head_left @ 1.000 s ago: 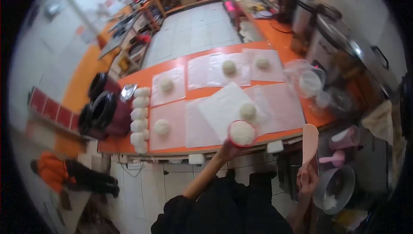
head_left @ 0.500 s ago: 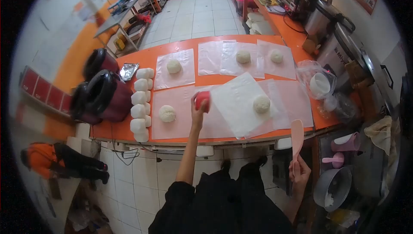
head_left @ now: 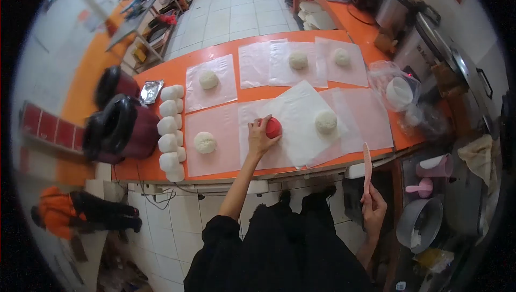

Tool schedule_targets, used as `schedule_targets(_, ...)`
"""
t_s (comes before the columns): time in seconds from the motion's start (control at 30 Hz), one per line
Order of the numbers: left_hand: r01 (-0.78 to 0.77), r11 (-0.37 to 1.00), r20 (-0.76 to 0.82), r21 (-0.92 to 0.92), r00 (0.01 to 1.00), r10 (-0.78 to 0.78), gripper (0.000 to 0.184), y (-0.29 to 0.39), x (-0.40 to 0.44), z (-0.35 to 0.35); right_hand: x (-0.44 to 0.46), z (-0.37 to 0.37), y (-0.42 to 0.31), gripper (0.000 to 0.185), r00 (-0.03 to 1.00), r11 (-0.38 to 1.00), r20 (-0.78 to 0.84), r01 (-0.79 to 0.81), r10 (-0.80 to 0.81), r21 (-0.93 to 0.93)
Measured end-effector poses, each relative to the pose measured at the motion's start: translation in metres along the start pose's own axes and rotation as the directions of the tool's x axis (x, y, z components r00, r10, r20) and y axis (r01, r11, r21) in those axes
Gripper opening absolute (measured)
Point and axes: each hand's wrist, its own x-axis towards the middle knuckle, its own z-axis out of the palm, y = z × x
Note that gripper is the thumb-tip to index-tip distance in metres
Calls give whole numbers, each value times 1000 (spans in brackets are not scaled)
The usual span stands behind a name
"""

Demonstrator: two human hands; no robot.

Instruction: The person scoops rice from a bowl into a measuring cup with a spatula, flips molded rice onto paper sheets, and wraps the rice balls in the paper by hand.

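Observation:
My left hand (head_left: 261,138) is wrapped round a red cup (head_left: 273,127), which is upside down at the left edge of a white paper sheet (head_left: 301,147). On that sheet, right of the cup, sits a rice mound (head_left: 326,123). My right hand (head_left: 373,206) grips a pink paddle (head_left: 367,168) upright near the table's front edge. More rice mounds rest on sheets: one at front left (head_left: 205,142), one behind it (head_left: 208,80), and two at the back (head_left: 298,60), (head_left: 341,57).
White stacked containers (head_left: 167,142) line the table's left side beside dark red pots (head_left: 134,128). A plastic bag with a white bowl (head_left: 399,92) lies at right. Below it are a metal bowl (head_left: 420,225) and a pink scoop (head_left: 420,188). A person in orange (head_left: 55,212) is at lower left.
My left hand has turned the rice-filled red cup over, moved it left, then brought it down onto the sheets. My right hand still holds the paddle, now turned edge-on.

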Motion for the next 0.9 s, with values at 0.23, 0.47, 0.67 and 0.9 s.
schedule_targets(0.23, -133, 989, -182, -68, 976, 119, 71, 32, 14, -46, -5, -22, -1, 32, 991, 1000, -129, -22, 23, 15)
schedule_targets(0.47, 15, 113, -15, -993, 966, -256, 65, 36, 53, -60, -49, -122, 31, 40, 834, 978, -531, -202, 148, -46)
schedule_targets(0.67, 423, 207, 433, -882, 902, 1, 62, 141, 23, 69, -102, -213, -31, 26, 638, 595, -737, -687, 222, -417)
schedule_targets(0.9, 230, 365, 429, -902, 408, 806, 80, 411, -57, 109, -108, -314, 18, 29, 395, 298, -670, -918, 628, -261)
